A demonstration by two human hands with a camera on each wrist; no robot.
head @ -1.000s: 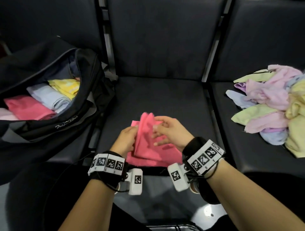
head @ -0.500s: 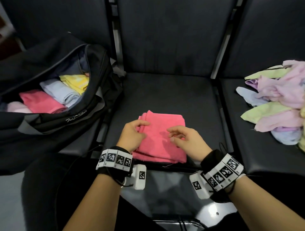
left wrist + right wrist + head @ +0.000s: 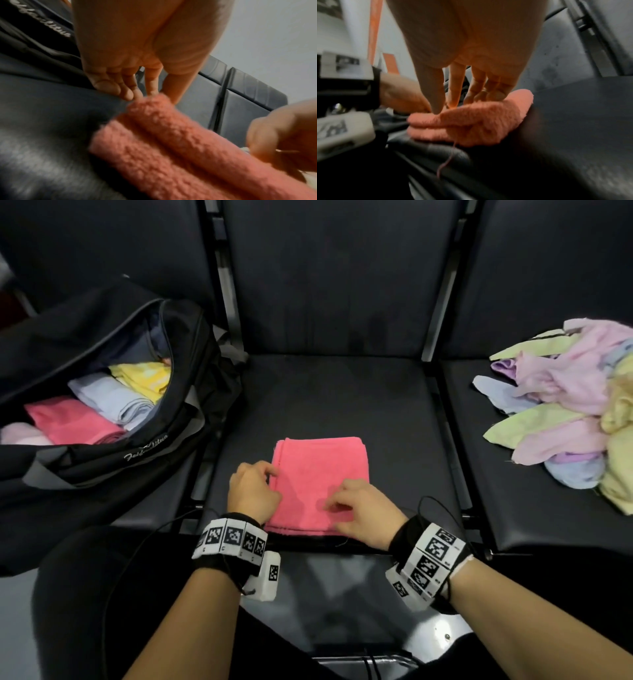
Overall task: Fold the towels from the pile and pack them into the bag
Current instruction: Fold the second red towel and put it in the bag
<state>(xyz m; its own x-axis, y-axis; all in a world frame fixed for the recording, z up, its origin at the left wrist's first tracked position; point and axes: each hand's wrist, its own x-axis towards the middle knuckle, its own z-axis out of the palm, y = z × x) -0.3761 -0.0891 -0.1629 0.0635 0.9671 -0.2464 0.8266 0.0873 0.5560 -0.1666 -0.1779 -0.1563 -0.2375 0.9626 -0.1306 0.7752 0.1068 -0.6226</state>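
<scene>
**Soft pink towel, folded, ready to lift**

The pink towel (image 3: 320,484) lies folded in a neat rectangle near the front edge of the middle seat (image 3: 342,398), its near hem almost at the lip. My left hand (image 3: 253,491) sits at the towel's left edge, fingers (image 3: 126,93) loosely bent with the tips touching the fold; I can't tell whether they have closed on it. My right hand (image 3: 363,513) rests on the near right part of the towel, fingers (image 3: 436,97) fairly straight and pointing down, tips pressing the top layer, not pinching.

I judge this cloth to be light, soft and limp: thick fluffy terry, stacked in rounded layers that show in the left wrist view. It won't slip, but it will sag and spring open if I lift it by one corner. A loose thread (image 3: 448,158) hangs off the near hem and could snag. The best hold, I think, is both hands sliding under the left and right edges, thumbs on top, clamping all layers together.

The bag (image 3: 144,453) lies open on the seat to the left, already holding folded towels. The pile (image 3: 561,405) of unfolded towels waits on the right seat.
</scene>
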